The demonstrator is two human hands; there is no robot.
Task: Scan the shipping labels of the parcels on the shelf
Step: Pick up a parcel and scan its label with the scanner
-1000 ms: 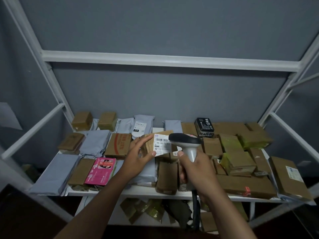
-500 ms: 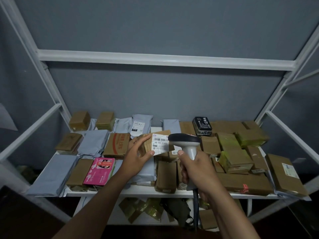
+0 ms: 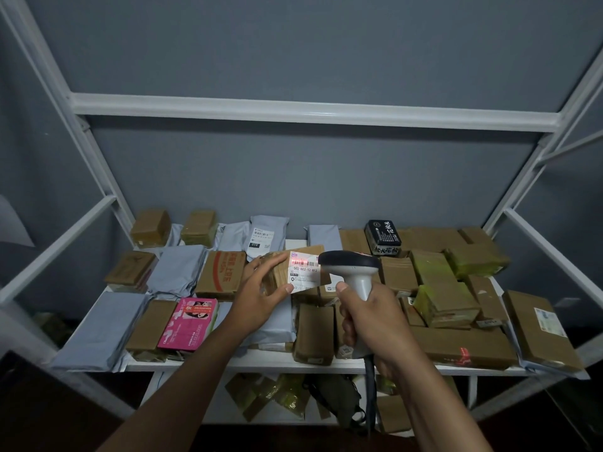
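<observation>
I see a small brown parcel (image 3: pixel 287 272) held tilted above the middle of the shelf (image 3: pixel 248 360), its white label (image 3: pixel 304 271) facing me with a barcode at the top and printed numbers below. My left hand (image 3: pixel 261 295) grips the parcel, fingers curled over its top edge and the thumb pressed on the label's lower corner. My right hand (image 3: pixel 368 324) is wrapped around the handle of the grey scanner (image 3: pixel 352 265), whose dark head sits just right of the label.

Half a second ago the label was plain white; now a red glow lies across the barcode. The parcel and scanner have barely shifted.

The shelf is white metal, crowded with brown boxes, grey mailer bags (image 3: pixel 177 270), a pink box (image 3: pixel 189 322) near the front left and a black box (image 3: pixel 382 237) at the back. A grey wall (image 3: pixel 310 177) stands behind, and more packages lie on the lower level.
</observation>
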